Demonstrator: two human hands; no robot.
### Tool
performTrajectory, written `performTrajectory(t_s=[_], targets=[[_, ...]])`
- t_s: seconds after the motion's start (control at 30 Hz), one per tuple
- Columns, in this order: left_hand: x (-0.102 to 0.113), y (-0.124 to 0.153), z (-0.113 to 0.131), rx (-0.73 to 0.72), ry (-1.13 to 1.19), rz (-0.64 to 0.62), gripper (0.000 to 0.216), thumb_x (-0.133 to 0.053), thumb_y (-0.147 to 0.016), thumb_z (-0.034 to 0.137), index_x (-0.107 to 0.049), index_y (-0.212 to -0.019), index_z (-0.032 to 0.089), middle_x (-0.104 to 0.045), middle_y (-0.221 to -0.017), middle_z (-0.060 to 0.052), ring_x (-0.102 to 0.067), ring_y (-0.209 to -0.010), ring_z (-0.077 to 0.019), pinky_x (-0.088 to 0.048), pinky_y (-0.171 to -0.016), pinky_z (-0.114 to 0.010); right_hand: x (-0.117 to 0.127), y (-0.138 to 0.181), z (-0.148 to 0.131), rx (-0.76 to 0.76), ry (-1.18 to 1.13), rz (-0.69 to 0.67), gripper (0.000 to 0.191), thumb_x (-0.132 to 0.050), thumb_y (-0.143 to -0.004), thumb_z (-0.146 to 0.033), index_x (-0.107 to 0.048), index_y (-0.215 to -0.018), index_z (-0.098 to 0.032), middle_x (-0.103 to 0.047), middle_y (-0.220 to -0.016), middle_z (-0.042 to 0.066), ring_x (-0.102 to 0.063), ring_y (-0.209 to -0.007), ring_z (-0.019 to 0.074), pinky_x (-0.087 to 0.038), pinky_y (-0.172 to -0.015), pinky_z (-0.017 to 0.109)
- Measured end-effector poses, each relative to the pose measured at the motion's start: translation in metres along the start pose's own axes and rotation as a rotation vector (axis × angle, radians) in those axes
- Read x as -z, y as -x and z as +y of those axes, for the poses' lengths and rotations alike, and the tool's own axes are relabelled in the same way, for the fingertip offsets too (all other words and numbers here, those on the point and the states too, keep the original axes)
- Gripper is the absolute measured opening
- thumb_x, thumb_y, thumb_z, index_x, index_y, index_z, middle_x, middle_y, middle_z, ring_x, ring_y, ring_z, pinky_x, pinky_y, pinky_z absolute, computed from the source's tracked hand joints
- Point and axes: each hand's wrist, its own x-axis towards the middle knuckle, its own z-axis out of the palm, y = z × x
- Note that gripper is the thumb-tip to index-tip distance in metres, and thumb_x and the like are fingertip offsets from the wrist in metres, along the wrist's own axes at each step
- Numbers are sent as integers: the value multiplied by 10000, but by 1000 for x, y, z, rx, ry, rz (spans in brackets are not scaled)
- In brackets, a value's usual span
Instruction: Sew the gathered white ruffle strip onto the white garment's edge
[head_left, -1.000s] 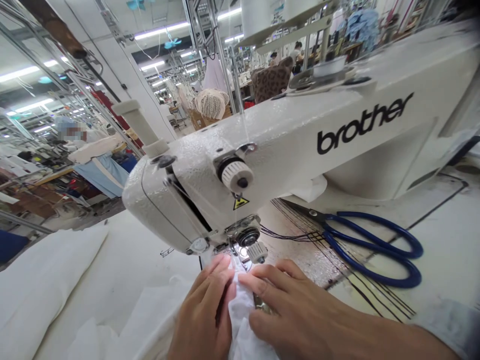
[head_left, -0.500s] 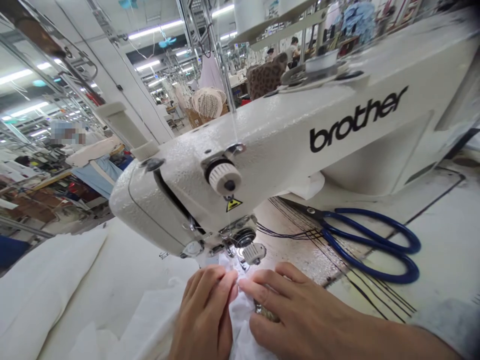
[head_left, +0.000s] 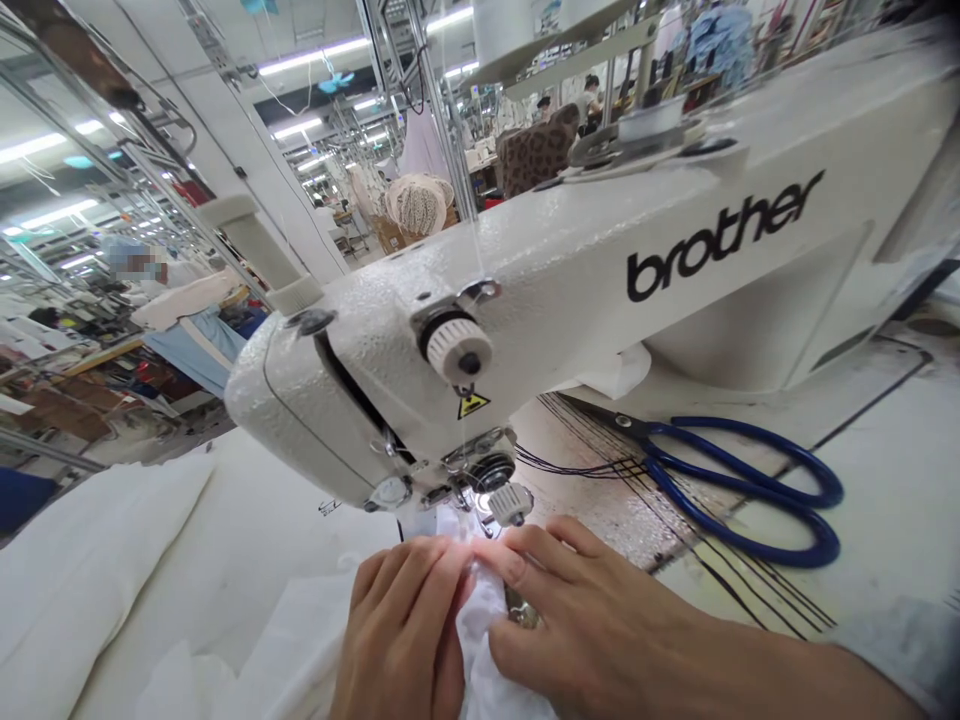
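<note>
A white sewing machine (head_left: pixel 555 270) stands over the work, its presser foot area lit by a small lamp. White fabric (head_left: pixel 484 640) runs from under the needle area toward me. My left hand (head_left: pixel 409 620) has its fingers pressed together on the fabric's left side, thumb tucked below. My right hand (head_left: pixel 585 610) grips the fabric from the right, forefinger tip meeting the left fingers just in front of the presser foot. Its thumb is bent beneath, beside a small shiny patch I cannot make out. The fingertips partly hide the fabric's edge.
Blue-handled scissors (head_left: pixel 739 490) lie on the machine table to the right, over dark drawn lines. More white cloth (head_left: pixel 97 570) spreads at the left. Behind are other workstations, a person at the far left (head_left: pixel 142 270), and a leopard-print chair back (head_left: pixel 536 150).
The hands have shifted slightly, the right fingers moving up and left closer to the left ones on the fabric. The machine sits slightly further right in view. The scissors stay put.
</note>
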Motion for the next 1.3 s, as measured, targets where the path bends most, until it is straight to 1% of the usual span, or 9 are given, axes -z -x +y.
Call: performTrajectory(t_s=[0.13,0.33,0.5,0.63,0.8,0.9,1.03,1.2,1.3], targets=[[-3,3,0,12,5,-41,349,-451,-819,46,-588,-1127,139,-689,-1065,-74,-605,-971,-153,-425,-852,-272,-13,0,-4,-19,14,30,199,-488,-879,-68,-592,-804,-219,-704,-1031,57,-635,-852,186,-495,-785,309],[-14,6,4,91,78,34,345,-403,-862,52,-600,-1129,150,-686,-1110,-69,-579,-1030,-164,-392,-887,-296,-41,2,-7,-39,16,148,202,-536,-817,-65,-505,-671,-202,-703,-1005,89,-610,-843,212,-469,-693,327],[-8,2,0,31,19,-34,365,-437,-835,43,-593,-1147,149,-689,-1130,-60,-598,-1037,-155,-405,-887,-271,-46,5,-6,-27,-17,144,207,-523,-844,-54,-518,-693,-195,-693,-1020,104,-606,-847,215,-465,-689,328],[-4,-3,1,23,-14,-8,340,-443,-838,55,-611,-1118,149,-714,-1083,-55,-624,-1014,-152,-422,-864,-268,-38,5,-5,-27,-49,141,219,-491,-880,-63,-522,-704,-190,-681,-1071,114,-613,-854,218,-479,-698,335],[-6,-3,6,71,-19,14,323,-440,-861,66,-620,-1113,157,-717,-1076,-50,-624,-1006,-161,-420,-864,-298,-4,3,0,-14,-135,-111,159,-491,-942,-118,-587,-852,-207,-655,-1135,50,-595,-943,197,-495,-825,327],[-6,1,5,83,-8,7,307,-463,-871,70,-603,-1135,145,-695,-1125,-63,-597,-1049,-166,-410,-915,-302,9,6,2,34,-152,-132,108,-529,-936,-146,-597,-881,-209,-668,-1079,25,-598,-915,203,-505,-780,336],[-5,6,3,95,14,-27,310,-476,-880,61,-576,-1158,157,-663,-1153,-69,-559,-1112,-168,-415,-969,-299,8,8,3,54,-142,-108,156,-493,-963,-119,-591,-883,-211,-670,-1093,6,-602,-898,189,-496,-772,329],[-5,7,4,77,38,-28,320,-480,-879,46,-578,-1160,164,-671,-1146,-54,-575,-1101,-152,-442,-970,-276,3,7,4,117,-193,-220,105,-517,-969,-140,-564,-900,-203,-657,-1084,10,-594,-921,176,-483,-793,320],[-7,6,6,103,43,-24,296,-470,-894,75,-587,-1151,164,-678,-1144,-53,-602,-1073,-141,-476,-943,-255,4,10,4,121,-162,-227,131,-489,-971,-127,-554,-885,-201,-660,-1076,22,-597,-916,178,-478,-785,327]])
